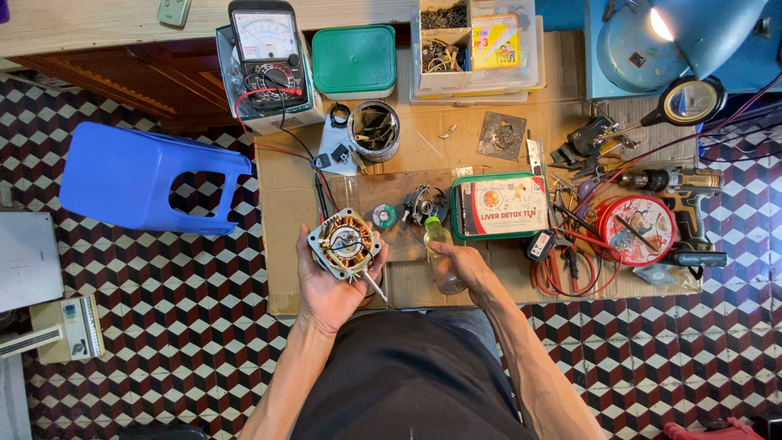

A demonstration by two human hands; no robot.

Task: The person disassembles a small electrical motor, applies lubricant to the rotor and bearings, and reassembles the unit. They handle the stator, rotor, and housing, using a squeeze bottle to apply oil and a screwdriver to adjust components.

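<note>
While left hand (pixel 326 285) grips motor (pixel 346 243), right hand (pixel 464 265) holding bottle (pixel 441 259)

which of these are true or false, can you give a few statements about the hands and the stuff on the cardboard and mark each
1. The left hand holds a small motor with copper windings. True.
2. The right hand holds a cordless drill. False: its grip is on a small clear bottle; the drill lies at the right.
3. The analog multimeter stands at the far left of the cardboard. True.
4. The blue stool stands upright. False: it lies tipped on the floor.
</note>
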